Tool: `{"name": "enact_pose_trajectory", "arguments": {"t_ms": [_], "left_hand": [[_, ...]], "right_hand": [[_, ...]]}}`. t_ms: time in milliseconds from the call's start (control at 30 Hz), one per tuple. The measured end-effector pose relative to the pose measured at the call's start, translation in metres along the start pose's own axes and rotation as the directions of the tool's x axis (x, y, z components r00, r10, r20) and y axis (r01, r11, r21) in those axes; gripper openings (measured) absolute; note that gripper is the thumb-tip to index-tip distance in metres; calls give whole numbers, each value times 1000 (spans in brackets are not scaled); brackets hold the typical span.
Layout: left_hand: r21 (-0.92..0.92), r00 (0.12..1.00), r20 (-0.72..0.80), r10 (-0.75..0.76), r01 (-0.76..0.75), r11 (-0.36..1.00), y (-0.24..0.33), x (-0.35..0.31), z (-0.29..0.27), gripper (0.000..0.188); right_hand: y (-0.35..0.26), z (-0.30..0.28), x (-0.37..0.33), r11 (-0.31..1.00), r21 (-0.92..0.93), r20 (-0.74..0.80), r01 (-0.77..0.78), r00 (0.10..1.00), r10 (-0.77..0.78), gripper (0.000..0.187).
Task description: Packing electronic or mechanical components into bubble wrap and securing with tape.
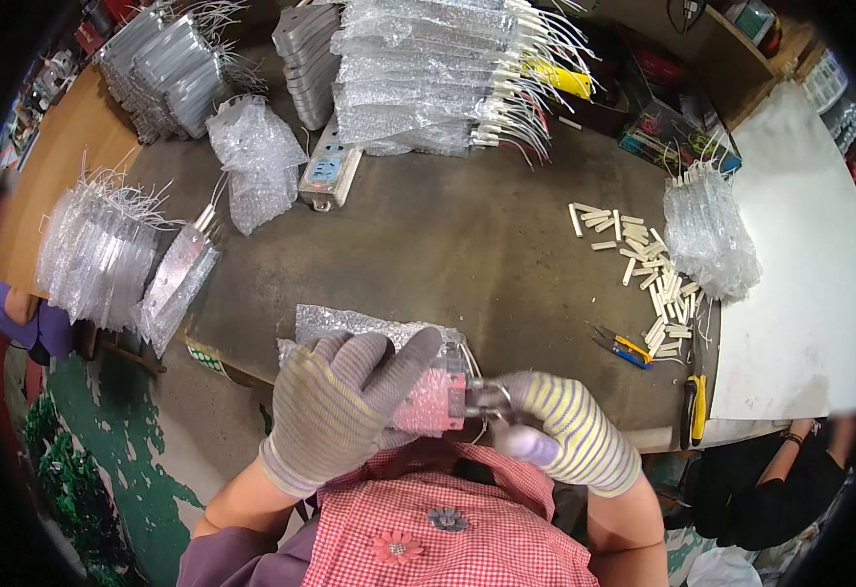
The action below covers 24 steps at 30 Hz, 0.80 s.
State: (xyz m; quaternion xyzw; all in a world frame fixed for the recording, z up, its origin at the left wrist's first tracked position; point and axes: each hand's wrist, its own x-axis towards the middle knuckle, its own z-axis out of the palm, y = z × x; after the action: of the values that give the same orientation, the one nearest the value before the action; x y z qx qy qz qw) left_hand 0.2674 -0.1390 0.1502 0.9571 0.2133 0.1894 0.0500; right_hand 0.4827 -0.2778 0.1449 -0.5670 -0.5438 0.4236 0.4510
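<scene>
My left hand [335, 406], in a striped knitted glove, is closed on a flat part in bubble wrap [428, 406] at the table's near edge. The part looks reddish through the plastic, and white wires [472, 360] come off its right side. My right hand [575, 430], gloved alike, is at that right end, its thumb and forefinger curled near the wires and a grey metallic piece [487, 396]. Motion smears those fingertips, so their grip is unclear. More bubble wrap [350, 320] lies just beyond my left hand.
Bubble-wrapped parts with wires stand in stacks at the back [418, 78] and left [100, 249]. A power strip [330, 166] lies between. On the right are a wrapped bundle [707, 230], pale tubes [658, 284], small snips [624, 347] and yellow-black pliers [692, 411]. Other people sit at both sides.
</scene>
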Motion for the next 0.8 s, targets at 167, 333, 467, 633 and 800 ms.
{"name": "enact_pose_trajectory", "arguments": {"t_ms": [167, 333, 467, 633, 800], "left_hand": [[-143, 967, 230, -110, 145, 979, -12, 2, 9, 74], [-61, 979, 202, -38, 51, 997, -10, 13, 13, 70], [-72, 990, 142, -10, 20, 997, -17, 14, 11, 74], [-53, 979, 199, -30, 42, 998, -25, 17, 8, 69], [-120, 967, 255, -14, 47, 992, -31, 23, 8, 70]], "right_hand": [[-5, -58, 22, 874, -469, -38, -124, 992, 121, 36], [57, -147, 85, 433, -870, -394, -236, 861, -322, 28], [75, -151, 120, 415, -859, -390, -300, 909, -150, 27], [50, -126, 99, 400, -893, -146, -206, 974, 176, 35], [26, -147, 119, 567, -804, -32, -181, 965, 262, 35]]}}
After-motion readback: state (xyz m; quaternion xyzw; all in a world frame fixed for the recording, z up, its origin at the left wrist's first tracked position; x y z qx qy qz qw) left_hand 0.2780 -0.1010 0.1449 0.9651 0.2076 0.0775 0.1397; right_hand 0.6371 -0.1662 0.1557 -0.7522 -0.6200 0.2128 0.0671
